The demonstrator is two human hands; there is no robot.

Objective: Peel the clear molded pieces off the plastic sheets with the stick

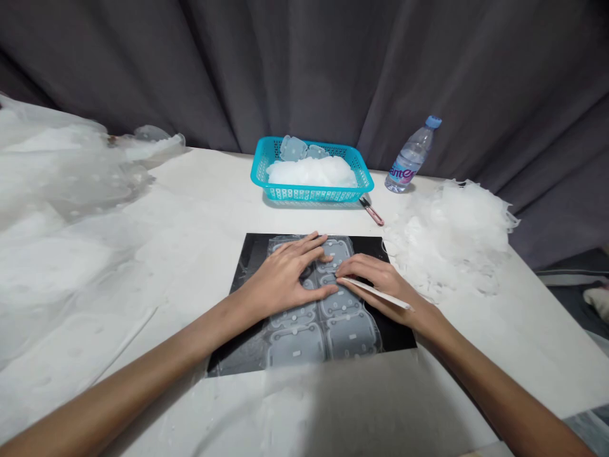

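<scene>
Clock positions are taken from the black mat [397, 333] on the white table [212, 203]. A clear plastic sheet [295, 350] with rounded panels lies on the mat, its near end running past the edge at 6 o'clock. The left hand [291, 274] is spread palm down on the sheet. The right hand [383, 279], at 3 o'clock of the left, pinches a slim white stick [380, 294]; whether its tip touches the sheet cannot be told. A blue basket [311, 193] holding white pieces [311, 172] stands at 12 o'clock. Small clippers [372, 211] and a water bottle [406, 166] are at 1 o'clock; a white scrap heap [469, 222], 2 o'clock; crumpled plastic [57, 247], between 9 and 10.
</scene>
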